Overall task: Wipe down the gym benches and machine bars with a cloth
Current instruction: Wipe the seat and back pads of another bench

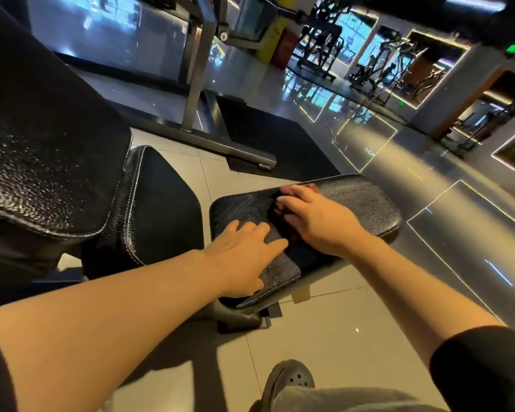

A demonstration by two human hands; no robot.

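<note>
dark cloth (283,224) mostly hidden under a hand, shoe (289,382) cut by bottom edge, distant machines blurred

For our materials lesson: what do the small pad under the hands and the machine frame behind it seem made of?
Small pad: likely vinyl or faux leather, black, glossy; pebbled grain catches light. Machine frame: apparently painted metal, grey, satin; straight box sections with sharp edges.

Gym: padded bench (363,200), exercise machines (318,40) (mirrored walls).

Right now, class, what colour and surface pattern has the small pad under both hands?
Black with a pebbled leather grain, the small padded bench pad; head view.
</note>
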